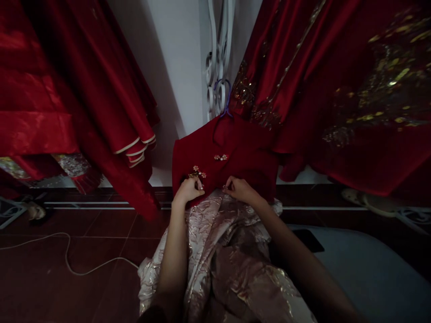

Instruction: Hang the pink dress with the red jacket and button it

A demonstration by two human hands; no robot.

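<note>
Left hand (190,190) and right hand (240,189) seemingly pinch, forearms (175,255) extended forward.

Two hands, one left hand (188,190) and one right hand (240,190); one red top (200,150) on one purple hanger (227,104), with at least two beaded fastenings (221,157). One white cable (68,256), one dark flat object (309,240), one pale rounded surface (360,264). Several red hanging garments (117,103), too overlapped to count exactly.

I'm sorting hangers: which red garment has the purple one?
The red top at the left hand and right hand: a purple hanger rises from its neckline. Other red garments show none.
</note>
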